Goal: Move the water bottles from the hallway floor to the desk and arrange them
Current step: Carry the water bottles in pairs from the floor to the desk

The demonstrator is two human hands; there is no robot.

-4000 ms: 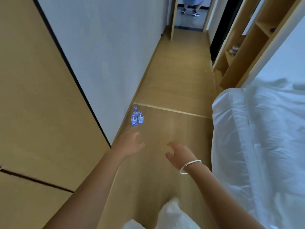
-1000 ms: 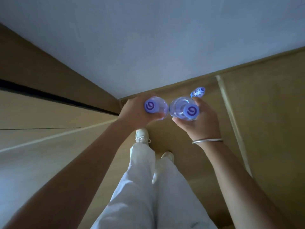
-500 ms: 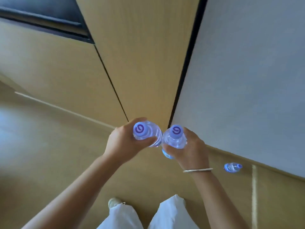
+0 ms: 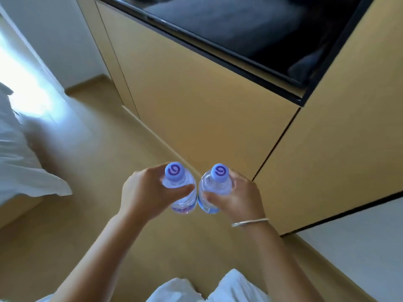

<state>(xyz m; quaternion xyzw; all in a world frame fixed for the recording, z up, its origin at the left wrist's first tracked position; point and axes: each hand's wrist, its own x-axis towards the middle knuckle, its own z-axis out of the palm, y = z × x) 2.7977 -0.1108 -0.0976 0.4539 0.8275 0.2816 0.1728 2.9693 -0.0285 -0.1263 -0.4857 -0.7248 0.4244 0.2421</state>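
Observation:
Two small clear water bottles with purple caps are held upright side by side at chest height. My left hand (image 4: 145, 192) grips the left bottle (image 4: 180, 188) around its body. My right hand (image 4: 237, 196), a silver bangle on its wrist, grips the right bottle (image 4: 214, 188) the same way. The two bottles almost touch. The third bottle and the desk are out of view.
A tan wooden wall panel (image 4: 196, 101) stands straight ahead, with a black wall-mounted screen (image 4: 250, 29) above it. White bedding (image 4: 19, 162) lies at the left over the wooden floor (image 4: 82, 162). A white wall (image 4: 359, 247) is at the right.
I have turned away from the hallway wall with both bottles in hand. The third bottle on the floor has left the view, and the screen and bed have come in.

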